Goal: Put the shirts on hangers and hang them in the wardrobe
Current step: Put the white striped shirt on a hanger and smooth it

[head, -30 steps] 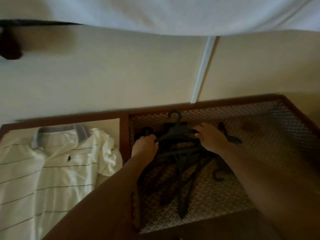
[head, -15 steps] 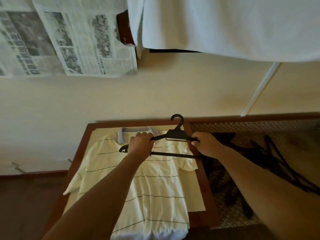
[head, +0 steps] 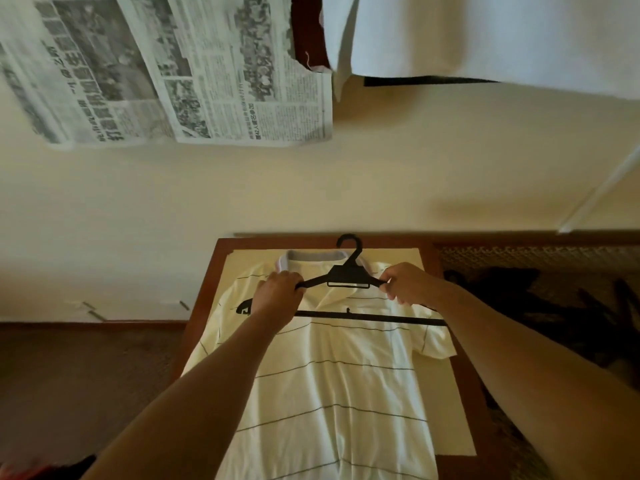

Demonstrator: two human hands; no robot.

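Single head view, looking forward and down along my forearms at the table (head: 204, 306); near, its far edge against the wall (head: 311, 188).

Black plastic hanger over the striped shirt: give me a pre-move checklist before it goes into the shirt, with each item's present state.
1. Black plastic hanger held by both hands: ok; left hand and right hand each have a grip on a shoulder arm.
2. Cream striped polo shirt lying flat, front up: ok.
3. Hanger hook at collar end: ok.
4. Hanger inside the shirt: not ok; it is above the fabric.
5. Collar buttons undone: cannot tell.
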